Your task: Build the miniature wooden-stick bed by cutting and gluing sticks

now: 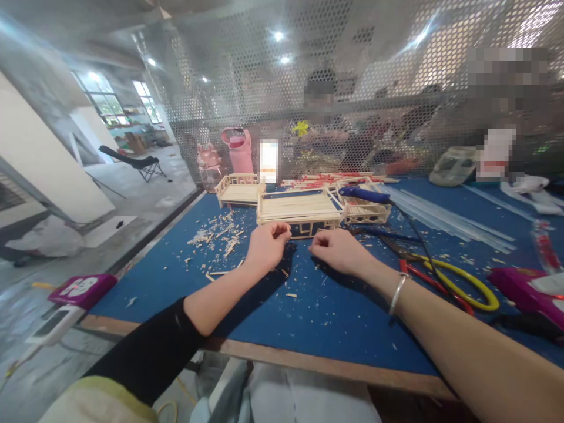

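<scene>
Wearer's left hand [267, 245]: one. Wearer's right hand [338, 249]: one. Wooden stick models [299, 207]: three. Pink bottles [240, 155]: two. Purple tools [86, 286]: two. Corded blue tool [365, 194]: one. Glass jar [453, 167]: one. Bracelet [398, 294]: one. Yellow flower [301, 128]: one. Folding chair [132, 160]: one. Blue tabletop [352, 329]: one. Clear sticks [449, 220]: several, overlapping, exact count unclear. Red sticks [328, 180]: many, too bunched to count. Wood scraps [231, 245]: dozens.

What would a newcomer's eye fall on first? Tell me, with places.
The pale stick structures draw the eye first, in a row across the blue tabletop, with the left hand and right hand at their near side. Next come the yellow handle lying to the right and the pink bottle standing behind the structures, toward the left.
</scene>
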Demonstrator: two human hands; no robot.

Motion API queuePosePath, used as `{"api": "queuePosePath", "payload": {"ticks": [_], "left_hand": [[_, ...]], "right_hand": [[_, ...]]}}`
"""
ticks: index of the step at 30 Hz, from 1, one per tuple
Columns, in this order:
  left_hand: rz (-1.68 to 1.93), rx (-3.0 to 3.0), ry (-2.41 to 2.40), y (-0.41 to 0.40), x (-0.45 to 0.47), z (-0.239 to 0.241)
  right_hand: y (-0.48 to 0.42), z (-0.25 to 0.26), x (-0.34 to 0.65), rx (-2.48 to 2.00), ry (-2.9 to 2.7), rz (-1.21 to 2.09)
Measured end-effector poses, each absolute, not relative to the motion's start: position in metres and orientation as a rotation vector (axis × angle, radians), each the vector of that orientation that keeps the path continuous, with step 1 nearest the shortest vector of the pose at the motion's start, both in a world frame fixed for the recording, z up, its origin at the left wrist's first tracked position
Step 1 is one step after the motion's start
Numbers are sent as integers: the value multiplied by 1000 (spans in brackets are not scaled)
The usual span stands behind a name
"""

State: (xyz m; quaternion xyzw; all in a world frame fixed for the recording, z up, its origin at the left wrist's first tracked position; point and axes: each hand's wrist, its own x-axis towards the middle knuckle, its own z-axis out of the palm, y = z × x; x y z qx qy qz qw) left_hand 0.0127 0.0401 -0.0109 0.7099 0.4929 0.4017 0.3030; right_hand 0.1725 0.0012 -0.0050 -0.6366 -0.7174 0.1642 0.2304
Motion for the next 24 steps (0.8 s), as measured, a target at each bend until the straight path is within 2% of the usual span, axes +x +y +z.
{"api": "queuePosePath", "payload": {"ticks": [6, 14, 24], "left_hand": [[1082, 1950, 1530, 46, 9, -24], [983, 2016, 1760, 42, 18, -14], [1025, 1889, 1710, 47, 22, -14]], "right_hand": [[7, -20, 181, -1709, -1938, 427], [7, -20, 177, -1717, -1905, 446], [6, -16, 175, -1735, -1786, 412]]}}
